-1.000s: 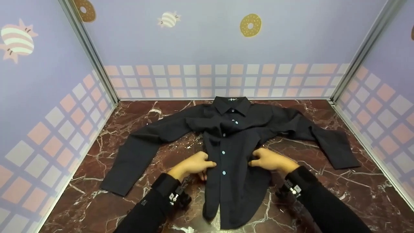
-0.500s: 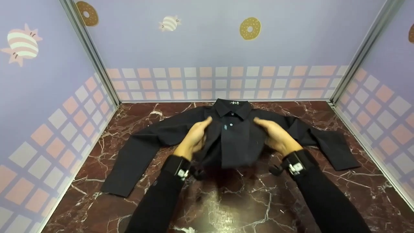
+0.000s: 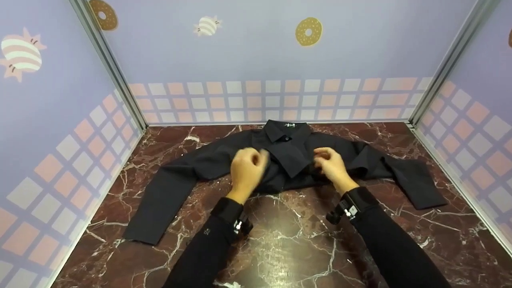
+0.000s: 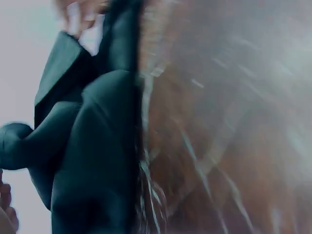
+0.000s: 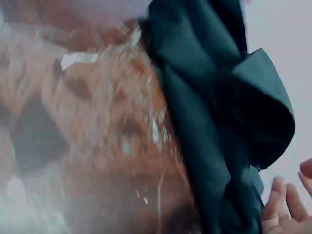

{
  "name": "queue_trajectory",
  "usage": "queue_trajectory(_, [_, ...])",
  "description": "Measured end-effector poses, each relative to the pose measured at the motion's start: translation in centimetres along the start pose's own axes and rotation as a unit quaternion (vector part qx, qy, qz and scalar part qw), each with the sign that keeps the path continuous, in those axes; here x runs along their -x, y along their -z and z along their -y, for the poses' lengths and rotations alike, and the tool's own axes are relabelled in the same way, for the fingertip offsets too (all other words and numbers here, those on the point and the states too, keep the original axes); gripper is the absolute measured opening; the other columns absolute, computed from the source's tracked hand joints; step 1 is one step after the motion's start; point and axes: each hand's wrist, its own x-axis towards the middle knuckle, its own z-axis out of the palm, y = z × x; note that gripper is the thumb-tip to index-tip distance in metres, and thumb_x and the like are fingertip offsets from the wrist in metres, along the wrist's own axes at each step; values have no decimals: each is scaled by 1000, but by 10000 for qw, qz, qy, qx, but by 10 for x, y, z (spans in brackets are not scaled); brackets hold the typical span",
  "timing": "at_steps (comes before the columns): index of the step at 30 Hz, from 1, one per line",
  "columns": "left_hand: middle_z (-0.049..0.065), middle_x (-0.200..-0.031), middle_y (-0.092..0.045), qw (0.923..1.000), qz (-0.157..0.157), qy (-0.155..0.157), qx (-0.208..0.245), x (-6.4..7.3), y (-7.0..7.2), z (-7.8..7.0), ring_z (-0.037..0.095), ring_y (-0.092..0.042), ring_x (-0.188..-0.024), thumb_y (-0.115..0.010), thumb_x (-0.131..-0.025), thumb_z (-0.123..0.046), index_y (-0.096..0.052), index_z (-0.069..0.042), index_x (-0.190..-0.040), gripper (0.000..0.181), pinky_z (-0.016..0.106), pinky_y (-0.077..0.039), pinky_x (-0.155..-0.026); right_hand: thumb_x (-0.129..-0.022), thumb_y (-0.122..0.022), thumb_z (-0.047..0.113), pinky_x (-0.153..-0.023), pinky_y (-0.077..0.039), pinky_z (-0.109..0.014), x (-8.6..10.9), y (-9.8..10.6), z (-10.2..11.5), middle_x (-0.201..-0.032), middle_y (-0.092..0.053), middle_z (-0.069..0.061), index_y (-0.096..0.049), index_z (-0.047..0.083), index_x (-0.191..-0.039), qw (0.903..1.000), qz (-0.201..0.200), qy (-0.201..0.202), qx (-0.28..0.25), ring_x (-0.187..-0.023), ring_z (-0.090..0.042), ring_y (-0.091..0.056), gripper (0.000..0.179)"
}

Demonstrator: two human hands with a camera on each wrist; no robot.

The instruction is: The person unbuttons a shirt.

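A black button-up shirt (image 3: 290,157) lies front up on the dark red marble tabletop, collar at the back and sleeves spread to both sides. Its lower part is bunched up toward the chest, and a flap of cloth lies just below the collar. My left hand (image 3: 247,168) is over the left of this bunched cloth, fingers loosely curled, the thumb blurred. At the flap's right corner is my right hand (image 3: 332,165), fingers loosely bent. In the right wrist view the right-hand fingers (image 5: 285,207) appear beside the cloth, gripping none of it.
Patterned panels (image 3: 256,52) enclose the tabletop (image 3: 276,240) at the back and both sides. The shirt collar (image 3: 286,130) lies close to the back panel. The left sleeve (image 3: 160,204) and right sleeve (image 3: 416,184) reach toward the side panels.
Both hands have carried the shirt's lower part away from the front, up toward the collar. The hem no longer hangs toward the front, and the fingers have loosened from the cloth.
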Motion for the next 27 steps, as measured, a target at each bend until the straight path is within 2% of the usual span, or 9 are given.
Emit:
queue_trajectory(3, [11, -98, -60, 9806, 987, -992, -1370, 9, 2, -5, 31, -59, -88, -81, -82, -57, -66, -8, -94, 53, 45, -49, -76, -88, -63, -8, -56, -46, -22, 4, -6, 2, -103, -63, -21, -49, -1, -147, 9895, 819, 484, 1091, -73, -15, -60, 61])
queue_trajectory(6, [15, -111, -58, 9525, 1757, -1231, -2161, 15, 4, -8, 35, -61, -94, -87, -78, -44, -66, -7, -108, 53, 47, -52, -77, -81, -71, -6, -63, -47, -29, 8, -16, 4, -91, -63, -18, -48, 2, -150, 9625, 1354, 1063, 2096, -72, -18, -58, 74])
queue_trajectory(8, [16, -108, -62, 9514, 1883, -1172, -2136, 13, 7, -10, 36, -65, -91, -85, -81, -21, -69, -6, -107, 34, 48, -56, -74, -81, -73, -3, -67, -48, -32, 8, -22, 5, -85, -66, -15, -59, 1, -141, 9488, 1084, 1346, 2643, -70, -19, -57, 62])
queue_trajectory(10, [14, -99, -68, 9600, 1737, -1098, -1903, 6, 10, -11, 35, -69, -85, -78, -81, -2, -73, -7, -100, 20, 49, -58, -69, -85, -71, -1, -64, -49, -30, 5, -26, 7, -80, -69, -11, -71, -1, -125, 9485, 574, 1416, 2773, -62, -16, -59, 40])
queue_trajectory(13, [11, -97, -71, 9737, 1183, -967, -1687, -12, 17, -11, 34, -69, -88, -77, -79, 2, -75, -10, -99, 23, 47, -57, -73, -89, -64, 1, -53, -49, -24, -1, -27, 17, -75, -68, -6, -76, -2, -105, 9718, -251, 1046, 2096, -51, -9, -56, 20])
queue_trajectory(16, [12, -108, -65, 9845, 390, -587, -1605, -32, 20, -9, 34, -62, -100, -82, -77, -3, -70, -9, -110, 36, 46, -52, -81, -98, -64, 11, -47, -50, -21, -7, -21, 29, -78, -68, -8, -69, -4, -114, 9945, -795, 542, 427, -48, -8, -60, 22])
queue_trajectory(19, [14, -118, -54, 9893, -224, -11, -1441, -42, 18, -5, 33, -54, -109, -84, -78, -8, -60, -7, -123, 51, 46, -47, -86, -104, -64, 24, -52, -55, -23, -12, -13, 35, -98, -70, -13, -57, 1, -135, 9935, -860, 273, -692, -62, -12, -69, 40])
queue_trajectory(23, [13, -109, -53, 9876, -579, 61, -1455, -39, 11, -1, 34, -56, -100, -81, -75, -3, -57, -6, -111, 43, 46, -47, -81, -102, -65, 17, -65, -57, -26, -13, -10, 24, -113, -70, -16, -61, 2, -132, 9974, -465, 282, 480, -83, -19, -72, 34])
queue_trajectory(27, [10, -87, -62, 9878, -221, -590, -1427, -25, 1, -8, 33, -64, -78, -80, -79, -9, -60, -7, -84, 20, 44, -52, -67, -92, -73, 11, -86, -55, -40, -7, -16, 4, -108, -71, -21, -73, -2, -115, 9620, 258, 771, 2607, -98, -32, -68, 26])
